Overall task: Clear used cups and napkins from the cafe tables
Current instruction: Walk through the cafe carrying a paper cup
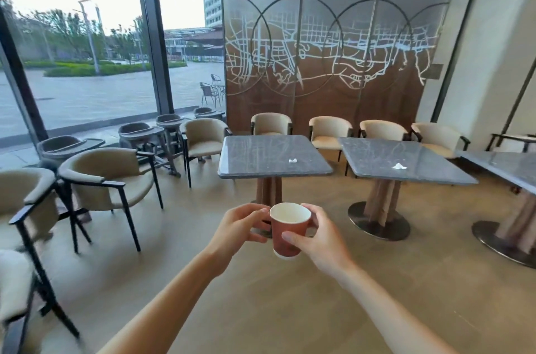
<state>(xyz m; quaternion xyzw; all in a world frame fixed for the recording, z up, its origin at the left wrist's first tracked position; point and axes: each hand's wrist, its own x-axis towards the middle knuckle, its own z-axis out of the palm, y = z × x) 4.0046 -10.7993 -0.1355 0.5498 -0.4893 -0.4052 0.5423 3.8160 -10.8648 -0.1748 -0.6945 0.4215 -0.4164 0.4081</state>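
Note:
A red-brown paper cup [285,233] with a white, empty-looking inside is held upright in front of me, above the floor. My right hand [322,240] grips its right side, thumb across the front. My left hand [242,227] curls round its left side, fingertips near the rim. Ahead, a crumpled white napkin [293,161] lies on the nearer grey marble table [255,156]. Another crumpled napkin [399,166] lies on the second grey table [420,162] to the right.
Beige armchairs [110,179] with black frames stand at the left and behind the tables. Grey high chairs [142,133] line the window. A third grey table [507,168] is at the right edge. Round metal table bases [380,223] sit on the tan floor.

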